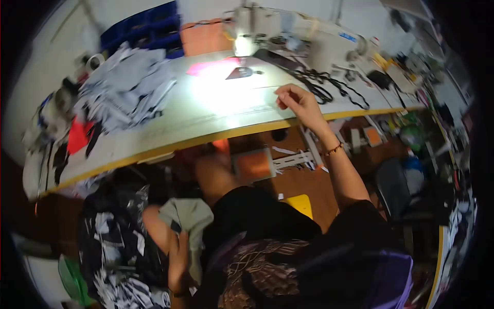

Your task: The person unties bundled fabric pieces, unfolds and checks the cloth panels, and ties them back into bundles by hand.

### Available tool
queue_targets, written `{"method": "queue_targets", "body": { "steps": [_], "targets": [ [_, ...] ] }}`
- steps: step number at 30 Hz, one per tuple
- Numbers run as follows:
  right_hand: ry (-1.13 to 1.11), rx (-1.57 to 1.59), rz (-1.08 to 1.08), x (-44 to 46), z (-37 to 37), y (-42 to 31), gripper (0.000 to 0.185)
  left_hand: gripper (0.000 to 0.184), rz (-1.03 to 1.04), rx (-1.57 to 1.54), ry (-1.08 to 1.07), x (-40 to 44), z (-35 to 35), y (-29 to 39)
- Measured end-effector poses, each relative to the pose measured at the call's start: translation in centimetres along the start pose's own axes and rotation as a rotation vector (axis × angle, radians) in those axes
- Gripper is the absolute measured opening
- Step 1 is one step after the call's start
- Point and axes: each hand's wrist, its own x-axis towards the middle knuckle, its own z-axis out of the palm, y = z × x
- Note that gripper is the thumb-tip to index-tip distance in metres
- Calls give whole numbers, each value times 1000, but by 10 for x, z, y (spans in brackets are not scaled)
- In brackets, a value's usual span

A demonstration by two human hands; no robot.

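Observation:
My right hand (299,103) is over the front edge of the white sewing table (200,121), its fingers curled; whether anything small is between them cannot be made out. Down at my lap, my left hand (178,257) is against a grey-green cloth (189,216), fingers on its lower left part. The cloth hangs beside my thigh. Behind the brightly lit patch of table stands a sewing machine (329,49), its needle area above a pink piece (211,66).
A heap of grey-blue fabric (128,87) lies on the table's left. Black cords (334,85) lie to the right. Blue bins (141,31) stand at the back. Below are a dark bag with scraps (118,247), a yellow object (299,205) and a dark chair (393,185).

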Motion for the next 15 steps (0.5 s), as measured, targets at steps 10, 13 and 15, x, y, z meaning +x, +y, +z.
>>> {"method": "queue_targets", "body": {
  "steps": [10,13,15],
  "targets": [
    [433,-778,-332,-10,5,40,10,37,107,151,-285,30,41,-2],
    [563,-914,-474,-9,15,39,13,37,-24,26,-329,39,51,3],
    [564,-900,-459,-10,17,32,12,37,268,120,-309,47,57,-7]
  ]
}}
